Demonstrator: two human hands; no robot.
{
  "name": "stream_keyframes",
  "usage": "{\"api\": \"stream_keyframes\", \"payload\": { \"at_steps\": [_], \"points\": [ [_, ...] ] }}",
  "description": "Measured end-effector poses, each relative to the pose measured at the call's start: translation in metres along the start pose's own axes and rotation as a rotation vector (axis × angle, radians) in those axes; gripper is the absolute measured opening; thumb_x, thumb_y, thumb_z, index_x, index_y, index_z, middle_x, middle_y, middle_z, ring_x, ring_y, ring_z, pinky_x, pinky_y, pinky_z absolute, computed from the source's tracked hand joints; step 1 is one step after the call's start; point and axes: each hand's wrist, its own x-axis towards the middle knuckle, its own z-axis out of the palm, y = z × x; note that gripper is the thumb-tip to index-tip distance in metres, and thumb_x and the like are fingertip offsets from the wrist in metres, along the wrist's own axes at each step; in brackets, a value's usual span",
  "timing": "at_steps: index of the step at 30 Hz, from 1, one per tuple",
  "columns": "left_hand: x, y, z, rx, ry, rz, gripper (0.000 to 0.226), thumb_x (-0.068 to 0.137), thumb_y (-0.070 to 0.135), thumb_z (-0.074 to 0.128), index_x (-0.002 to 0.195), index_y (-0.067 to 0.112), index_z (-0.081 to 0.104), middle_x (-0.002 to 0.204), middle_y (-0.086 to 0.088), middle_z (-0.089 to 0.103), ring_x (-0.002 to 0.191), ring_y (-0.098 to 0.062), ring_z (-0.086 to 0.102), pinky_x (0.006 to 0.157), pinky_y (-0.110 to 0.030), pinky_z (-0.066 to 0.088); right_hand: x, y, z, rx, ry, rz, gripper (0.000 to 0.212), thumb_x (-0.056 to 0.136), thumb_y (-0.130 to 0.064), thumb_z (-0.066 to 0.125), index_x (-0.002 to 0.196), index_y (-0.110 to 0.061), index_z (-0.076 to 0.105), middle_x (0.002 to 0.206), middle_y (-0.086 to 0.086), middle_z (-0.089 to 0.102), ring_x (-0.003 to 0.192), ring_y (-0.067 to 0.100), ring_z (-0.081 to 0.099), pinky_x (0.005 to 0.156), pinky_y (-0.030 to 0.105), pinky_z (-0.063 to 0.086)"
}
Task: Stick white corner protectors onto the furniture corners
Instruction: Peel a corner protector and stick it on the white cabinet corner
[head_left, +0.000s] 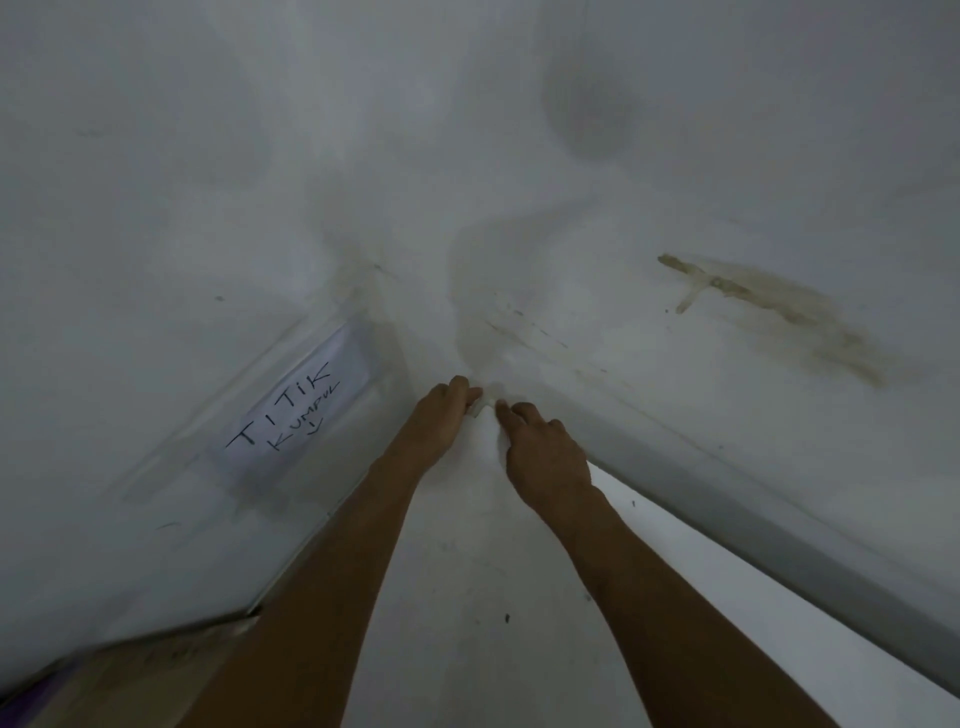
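Head view shows us both hands at the far corner of the white worktop (467, 597), left hand (439, 423) and right hand (545, 457) with fingers pinched together on the white corner protector (488, 404), a cardboard box (130, 675) near left, contents unseen.

Walls (675, 182) close around corner

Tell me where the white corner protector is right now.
Head view, centre: the corner protector sits on the far furniture corner, pinched between left hand and right hand.
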Motion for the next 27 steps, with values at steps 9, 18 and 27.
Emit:
{"api": "stream_keyframes", "payload": {
  "at_steps": [9, 18, 27],
  "points": [
    [-0.005, -0.003, 0.003, 0.038, -0.031, 0.0, 0.048, 0.098, 0.043, 0.033, 0.123, 0.01, 0.057, 0.129, -0.018, 0.054, 0.121, -0.031, 0.05, 0.108, -0.044, 0.036, -0.004, 0.004, 0.002, 0.006, -0.022, -0.051, 0.06, 0.096, -0.013, 0.037, 0.152, -0.015, 0.015, 0.156, 0.003, 0.026, 0.12, 0.032, 0.048, 0.1, 0.039, 0.042],
    [-0.046, -0.019, 0.008, 0.338, -0.04, 0.169, 0.047, 0.103, 0.033, 0.032, 0.145, 0.011, 0.037, 0.154, -0.008, 0.032, 0.142, -0.024, 0.028, 0.118, -0.038, 0.022, -0.049, 0.021, 0.014, -0.071, -0.056, -0.059, 0.064, 0.1, -0.03, 0.036, 0.152, -0.01, 0.005, 0.162, 0.008, -0.001, 0.148, 0.028, 0.004, 0.12, 0.04, 0.013],
    [-0.157, -0.068, 0.047, 0.866, -0.099, 0.422, 0.047, 0.102, 0.03, 0.037, 0.145, 0.012, 0.037, 0.159, -0.01, 0.018, 0.146, -0.021, 0.018, 0.116, -0.031, 0.017, -0.176, 0.031, 0.043, 0.006, -0.106, -0.033, 0.064, 0.097, -0.03, 0.036, 0.153, -0.012, 0.008, 0.162, 0.006, -0.001, 0.149, 0.021, 0.0, 0.121, 0.035, 0.011]
  ]
}}
